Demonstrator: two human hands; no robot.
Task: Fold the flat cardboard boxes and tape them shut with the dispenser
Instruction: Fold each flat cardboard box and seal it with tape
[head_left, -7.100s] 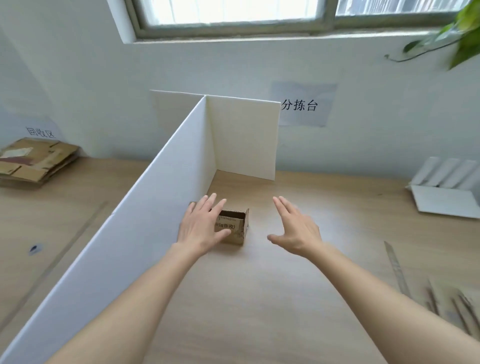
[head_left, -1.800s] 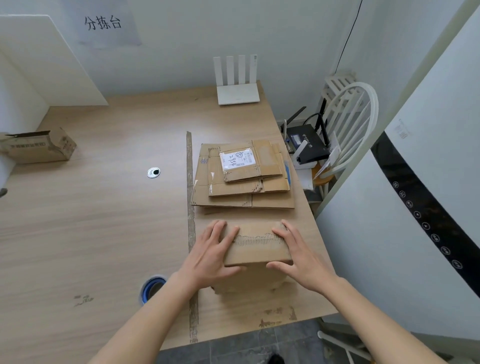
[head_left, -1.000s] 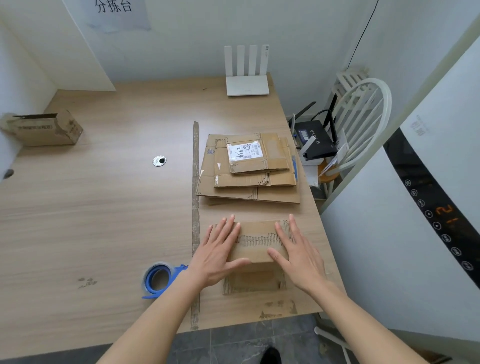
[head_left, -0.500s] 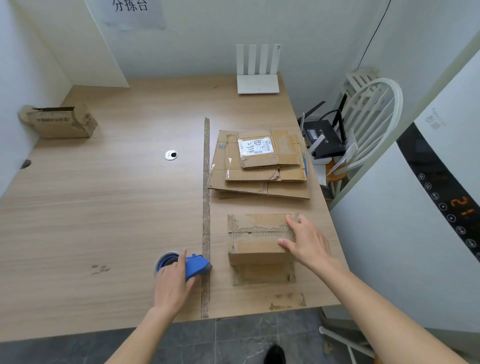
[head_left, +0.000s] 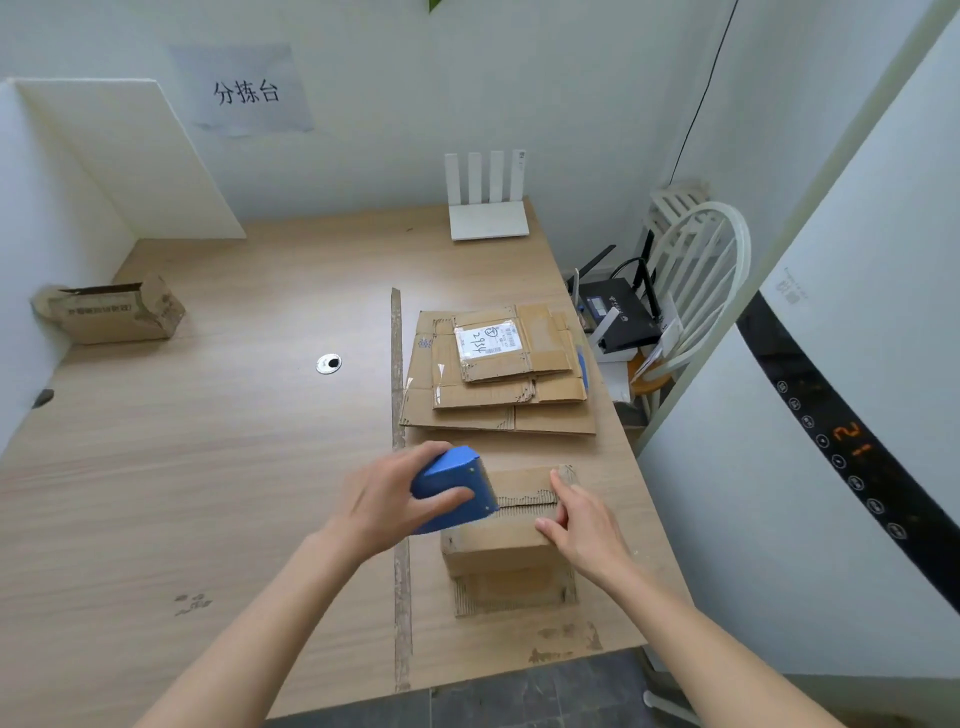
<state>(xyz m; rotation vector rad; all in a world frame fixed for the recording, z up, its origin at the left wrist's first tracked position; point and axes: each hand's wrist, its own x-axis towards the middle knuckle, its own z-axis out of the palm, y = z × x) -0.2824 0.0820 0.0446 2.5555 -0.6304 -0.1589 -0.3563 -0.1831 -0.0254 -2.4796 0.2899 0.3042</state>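
Observation:
A small folded cardboard box (head_left: 511, 540) stands near the table's front right edge, its top flaps meeting in a seam. My left hand (head_left: 387, 501) grips the blue tape dispenser (head_left: 454, 488) and holds its front edge against the left end of that seam. My right hand (head_left: 582, 522) presses on the box's right side, fingers over the top flap and thumb on the front. A stack of flat cardboard boxes (head_left: 498, 371) lies just behind the box.
Another folded box (head_left: 111, 312) sits at the far left by a white partition (head_left: 130, 156). A white router (head_left: 488, 200) stands at the back. The wooden table (head_left: 208, 467) ends just right of the box, where a chair (head_left: 696, 291) and a white appliance (head_left: 831, 415) stand.
My left hand has picked the blue dispenser up from the table and brought it right, onto the box's top seam. My right hand stays on the box's right side.

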